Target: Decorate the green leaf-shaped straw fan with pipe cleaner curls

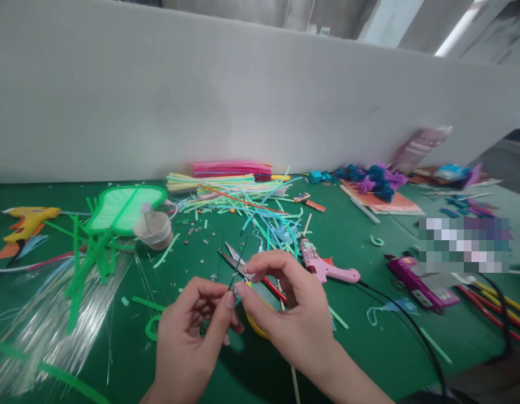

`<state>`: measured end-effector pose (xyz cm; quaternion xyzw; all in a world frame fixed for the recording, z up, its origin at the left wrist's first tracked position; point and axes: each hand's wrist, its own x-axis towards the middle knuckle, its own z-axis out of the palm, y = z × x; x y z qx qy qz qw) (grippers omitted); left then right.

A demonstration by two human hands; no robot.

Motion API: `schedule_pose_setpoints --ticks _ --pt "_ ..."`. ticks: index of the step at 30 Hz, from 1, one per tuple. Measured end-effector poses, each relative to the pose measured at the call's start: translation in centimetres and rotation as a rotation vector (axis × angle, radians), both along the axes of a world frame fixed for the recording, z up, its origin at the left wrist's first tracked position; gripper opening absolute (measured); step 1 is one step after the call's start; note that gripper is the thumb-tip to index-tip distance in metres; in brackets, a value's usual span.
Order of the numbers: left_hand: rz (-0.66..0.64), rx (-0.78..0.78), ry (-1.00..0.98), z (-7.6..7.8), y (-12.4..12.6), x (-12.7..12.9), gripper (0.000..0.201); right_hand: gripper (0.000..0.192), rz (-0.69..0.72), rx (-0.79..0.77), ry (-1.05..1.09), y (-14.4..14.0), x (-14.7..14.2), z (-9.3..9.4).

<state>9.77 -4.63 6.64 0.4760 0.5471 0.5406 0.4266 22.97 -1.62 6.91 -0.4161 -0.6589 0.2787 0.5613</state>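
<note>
Both my hands meet low in the middle of the view, over a green table [369,336]. My left hand [192,331] and my right hand [285,308] pinch the same thin dark wire [237,266] between thumb and fingertips; it sticks up and to the right from the pinch. Just behind my fingers lie red-handled scissors [247,272], blades open. A yellow round thing [258,328] is partly hidden under my right hand.
A pink glue gun [323,266] with a black cord lies right of my hands. Several coloured strips [243,202] are piled behind. A green leaf shape [121,210], a tape roll [153,230] and a yellow glue gun [28,219] sit left. Blue and purple flowers [375,179] lie far right.
</note>
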Motion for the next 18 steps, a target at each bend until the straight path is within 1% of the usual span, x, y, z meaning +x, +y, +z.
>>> schedule_pose_setpoints --ticks 2,5,9,12,15,18 --pt "0.003 0.002 -0.001 0.0 0.0 0.1 0.014 0.021 -0.023 -0.009 0.068 -0.1 -0.4 -0.4" --pt "0.006 0.009 0.001 -0.1 0.0 0.1 0.013 0.021 -0.025 -0.031 0.127 -0.1 -0.8 -0.7" --pt "-0.011 0.039 -0.002 -0.4 0.0 0.0 0.013 0.018 -0.004 -0.086 0.150 -0.1 -0.9 -0.5" --pt "-0.033 0.060 0.007 -0.5 0.0 -0.1 0.014 0.019 0.013 -0.113 0.163 -0.2 -1.0 -0.3" --pt "-0.041 0.087 0.073 -0.6 0.2 -0.3 0.016 0.023 0.019 -0.115 0.179 -0.3 -1.4 -0.5" --pt "-0.014 0.132 0.192 -0.6 0.4 -0.5 0.016 0.024 -0.004 -0.098 0.168 -0.5 -2.0 -1.2"
